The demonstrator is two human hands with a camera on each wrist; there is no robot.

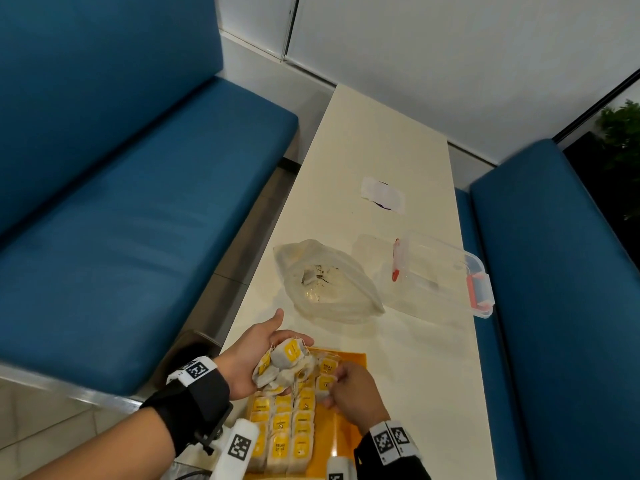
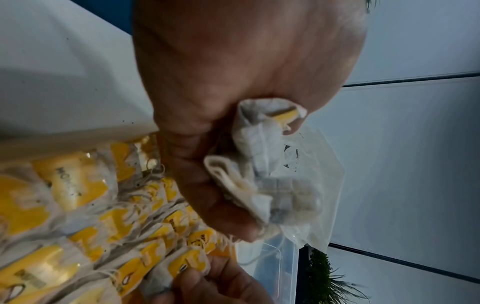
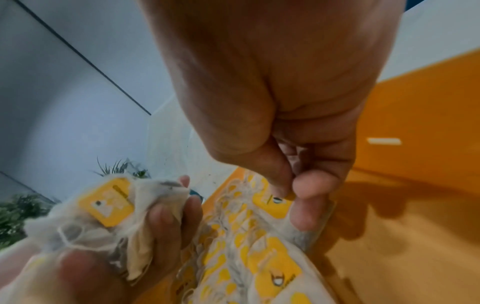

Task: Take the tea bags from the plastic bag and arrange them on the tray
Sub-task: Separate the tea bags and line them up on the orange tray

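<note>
My left hand holds a bunch of tea bags with yellow tags, palm up, just over the far left corner of the orange tray. The same bunch shows against the left palm in the left wrist view. My right hand pinches one tea bag by its yellow tag over the tray, thumb against fingertips. Several rows of tea bags lie side by side on the tray's left half. The clear plastic bag lies open on the table beyond the hands, with little visible inside.
A clear plastic box with red clips lies on its side at the right of the bag. A white paper patch sits farther along the narrow cream table. Blue benches flank both sides.
</note>
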